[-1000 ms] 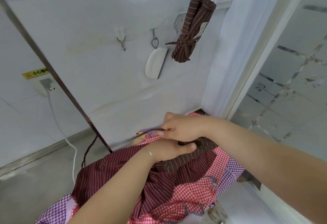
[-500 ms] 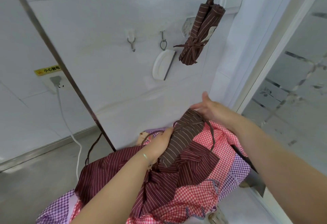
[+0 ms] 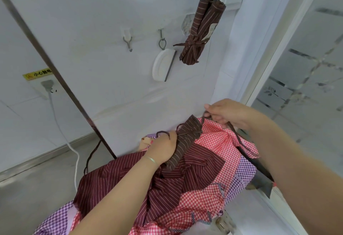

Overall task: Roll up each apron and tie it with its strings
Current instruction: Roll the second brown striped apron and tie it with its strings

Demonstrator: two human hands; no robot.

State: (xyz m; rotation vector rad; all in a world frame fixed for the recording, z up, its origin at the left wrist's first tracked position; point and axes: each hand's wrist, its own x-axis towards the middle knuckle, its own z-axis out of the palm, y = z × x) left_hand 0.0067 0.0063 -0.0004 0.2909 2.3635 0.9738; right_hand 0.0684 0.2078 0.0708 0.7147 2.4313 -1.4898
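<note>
A heap of loose aprons [image 3: 185,194], maroon striped cloth over red and purple gingham, covers the surface below and waits to be rolled, so most of the job looks left. On the white wall one brown pinstriped apron roll [image 3: 201,30] hangs from a hook, already tied with its strings. A second rolled brown striped apron [image 3: 182,142] lies tilted on the heap, gripped by the left hand [image 3: 163,146], fingers curled round it. The right hand [image 3: 229,113] pinches its thin dark string [image 3: 234,132], apparently mid-tying; the knot seems unfinished.
</note>
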